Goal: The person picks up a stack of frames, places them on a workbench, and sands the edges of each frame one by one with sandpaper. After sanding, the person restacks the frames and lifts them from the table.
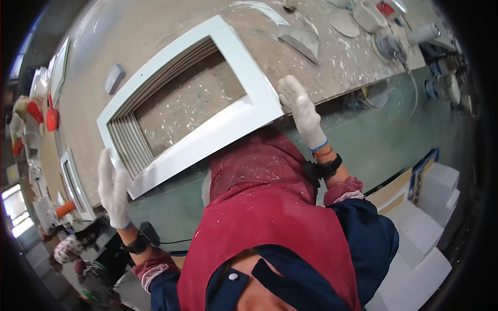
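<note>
red apron, both hands on frame

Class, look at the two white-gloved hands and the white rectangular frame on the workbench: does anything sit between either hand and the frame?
Nothing visible does. The left hand grips the white rectangular frame at its near-left corner, and the right hand rests against its right corner, both directly on it.

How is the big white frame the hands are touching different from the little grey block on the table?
The white rectangular frame is large, open in the middle, with stepped ridges inside; the small grey block is solid and plain. The gloved left hand and right hand touch the frame's ends; the block lies untouched. Both rest on the dusty worktable.
</note>
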The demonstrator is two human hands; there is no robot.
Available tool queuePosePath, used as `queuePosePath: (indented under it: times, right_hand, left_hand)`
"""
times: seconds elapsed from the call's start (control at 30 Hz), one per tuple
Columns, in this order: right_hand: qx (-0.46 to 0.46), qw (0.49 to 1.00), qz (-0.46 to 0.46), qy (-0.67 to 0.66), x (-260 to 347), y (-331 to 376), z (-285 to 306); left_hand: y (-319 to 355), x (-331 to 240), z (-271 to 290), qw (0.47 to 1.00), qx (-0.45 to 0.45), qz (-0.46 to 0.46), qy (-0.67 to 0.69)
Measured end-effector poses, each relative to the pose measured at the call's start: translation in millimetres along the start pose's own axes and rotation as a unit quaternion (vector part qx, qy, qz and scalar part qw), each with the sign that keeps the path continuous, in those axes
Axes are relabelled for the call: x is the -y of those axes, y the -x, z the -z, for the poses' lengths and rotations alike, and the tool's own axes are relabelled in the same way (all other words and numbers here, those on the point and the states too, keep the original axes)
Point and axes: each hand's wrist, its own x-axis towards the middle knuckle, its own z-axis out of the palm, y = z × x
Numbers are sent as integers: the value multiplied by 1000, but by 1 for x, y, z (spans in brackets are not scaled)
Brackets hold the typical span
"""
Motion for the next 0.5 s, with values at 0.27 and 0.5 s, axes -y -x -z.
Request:
queuePosePath:
  times: [0.27,0.5]
  right_hand:
    - [45,839,202,503,3,19,13]
    - [13,791,270,549,-16,-8,10]
  left_hand:
    - [-56,-128,-148,893,328,-172,-254]
    - [-81,-142,-169,867,433,-45,-244]
